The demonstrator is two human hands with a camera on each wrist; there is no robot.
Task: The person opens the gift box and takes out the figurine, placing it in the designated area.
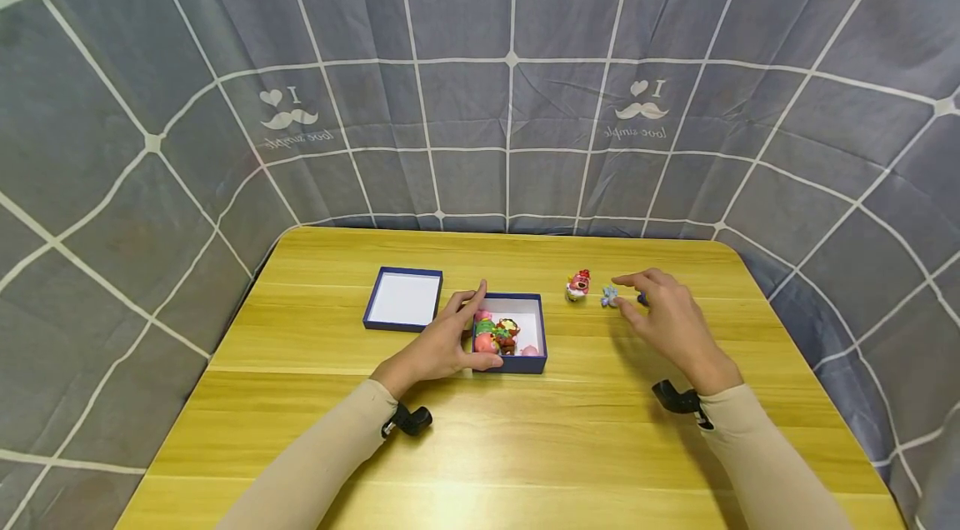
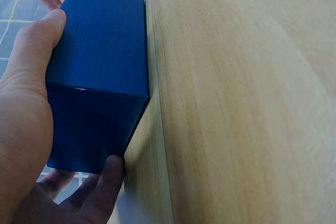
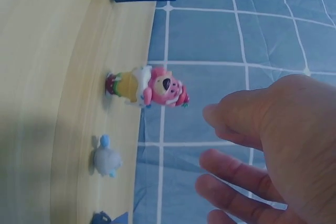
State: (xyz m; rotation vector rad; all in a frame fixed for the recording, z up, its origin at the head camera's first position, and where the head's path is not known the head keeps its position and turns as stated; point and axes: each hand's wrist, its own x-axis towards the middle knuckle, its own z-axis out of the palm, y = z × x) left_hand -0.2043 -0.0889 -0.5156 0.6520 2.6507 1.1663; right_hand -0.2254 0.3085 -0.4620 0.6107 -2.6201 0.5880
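Toy (image 1: pixel 642 297), dark-blue, partly behind right fingers (image 1: pixel 639 281)

Bright glare on near tabletop (image 1: pixel 468 492); curtain (image 1: pixel 465 5) lines bowed toward edges; wrist views dimmer, softer

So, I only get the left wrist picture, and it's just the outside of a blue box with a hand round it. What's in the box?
Observer: From the head view, some little figurines are inside the box, most of them bunched toward its left side.
Operator: Cool! Is any toy outside it?
Observer: Yes, the right wrist view shows a pink bear figurine standing on the table, apart from the box.
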